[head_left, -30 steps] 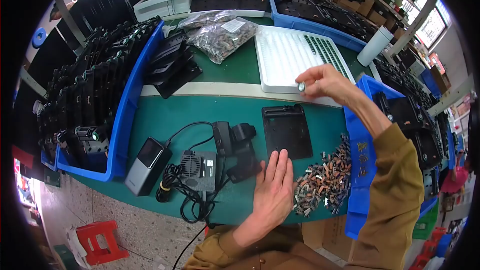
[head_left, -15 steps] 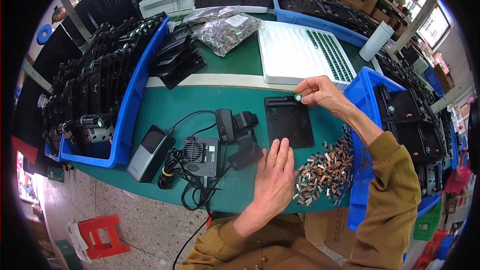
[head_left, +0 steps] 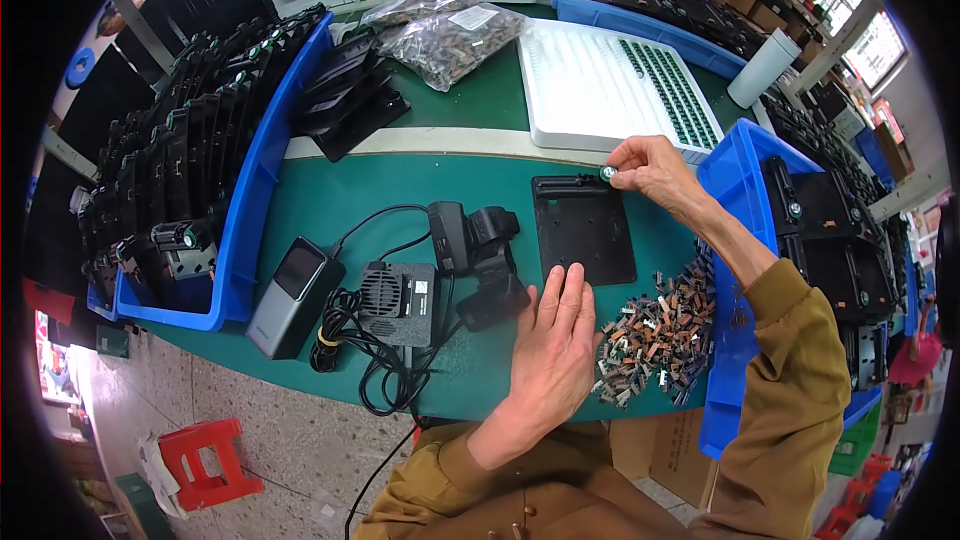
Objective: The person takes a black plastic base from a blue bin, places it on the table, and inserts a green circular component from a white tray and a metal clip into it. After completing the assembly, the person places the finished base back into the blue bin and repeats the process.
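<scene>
A flat black plastic panel (head_left: 586,240) with a raised bar along its far edge lies on the green mat. At its far right corner my right hand (head_left: 656,178) pinches a small round silver part with a green rim (head_left: 608,173). Whether that part is seated in the panel, I cannot tell. My left hand (head_left: 552,355) lies flat and open, its fingertips at the panel's near edge, and holds nothing. Right of the left hand spreads a pile of small brown, black and white parts (head_left: 655,340).
Left of my left hand are a grey power bank (head_left: 295,295), a vented grey box (head_left: 400,300) and tangled black cables. Blue bins (head_left: 735,185) of black panels flank the mat. Behind stand a white tray (head_left: 570,90) of green parts, plastic bags (head_left: 450,45) and a pale bottle (head_left: 763,68).
The view has shifted slightly, so the table sits a little higher in the picture. Both hands keep nearly the same places relative to the panel, and the right still pinches the round part.
</scene>
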The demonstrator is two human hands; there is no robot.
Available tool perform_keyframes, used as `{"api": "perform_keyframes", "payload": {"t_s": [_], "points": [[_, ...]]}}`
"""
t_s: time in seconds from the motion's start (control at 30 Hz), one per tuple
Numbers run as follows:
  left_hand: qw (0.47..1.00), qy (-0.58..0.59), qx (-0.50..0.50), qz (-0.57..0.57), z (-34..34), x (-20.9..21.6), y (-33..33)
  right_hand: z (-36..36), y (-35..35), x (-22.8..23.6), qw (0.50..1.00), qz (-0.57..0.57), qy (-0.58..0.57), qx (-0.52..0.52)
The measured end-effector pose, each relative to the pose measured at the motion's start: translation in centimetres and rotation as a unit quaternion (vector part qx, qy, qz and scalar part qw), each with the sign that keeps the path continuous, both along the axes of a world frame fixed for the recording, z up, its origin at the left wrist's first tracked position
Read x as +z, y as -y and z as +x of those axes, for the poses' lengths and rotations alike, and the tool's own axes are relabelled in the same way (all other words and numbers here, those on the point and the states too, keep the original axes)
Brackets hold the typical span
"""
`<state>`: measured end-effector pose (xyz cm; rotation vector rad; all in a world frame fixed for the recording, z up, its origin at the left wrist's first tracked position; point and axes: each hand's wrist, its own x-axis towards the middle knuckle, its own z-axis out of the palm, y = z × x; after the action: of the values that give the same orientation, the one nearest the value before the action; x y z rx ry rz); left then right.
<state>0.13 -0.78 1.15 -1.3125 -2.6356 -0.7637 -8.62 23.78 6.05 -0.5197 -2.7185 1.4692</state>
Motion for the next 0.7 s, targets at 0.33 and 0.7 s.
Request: {"api": "perform_keyframes", "payload": {"t_s": [0.33,0.7], "points": [[0.999,0.036,0.003,0.025,0.1,0.0,-0.1,0.2,0.3,-0.8,0.992,0.122,0.017,-0.013],[0.999,0.039,0.008,0.027,0.1,-0.1,0.0,0.2,1.5,0.0,0.948,0.3,-0.065,0.082]]}}
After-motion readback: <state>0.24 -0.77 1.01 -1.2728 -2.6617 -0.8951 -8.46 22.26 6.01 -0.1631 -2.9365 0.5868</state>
